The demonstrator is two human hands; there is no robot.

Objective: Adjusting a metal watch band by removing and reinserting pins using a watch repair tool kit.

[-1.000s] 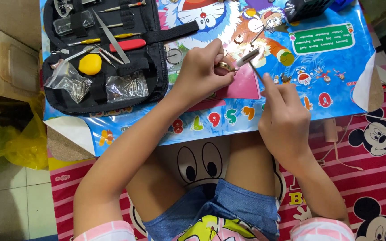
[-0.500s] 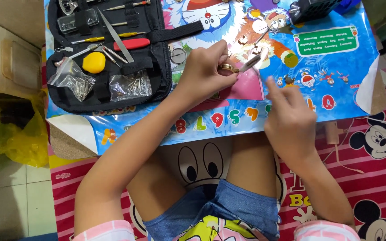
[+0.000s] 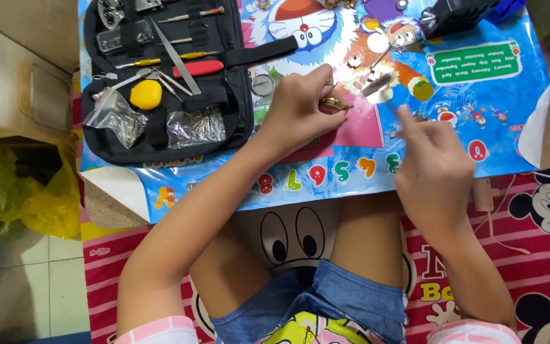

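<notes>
- Here, at the upper left of the frame, I see a black tool pouch lying open on the blue cartoon mat, with a yellow round piece, a red-handled tool, long tweezers and two clear bags of small metal parts.
- Just right of the pouch, my left hand is curled over a small gold-coloured piece, pinched between thumb and fingertips; it sits at upper centre, pressed down near the mat.
- The gold piece's long axis runs roughly left to right, pointing toward a small silvery part just beyond it, up and to the right.
- Right of centre, my right hand hovers apart from the gold piece, fingers drawn close together, index tip raised; I cannot tell whether it grips anything thin.
- The left hand is plainly the nearer one; the gold piece lies up and left of the right hand.
</notes>
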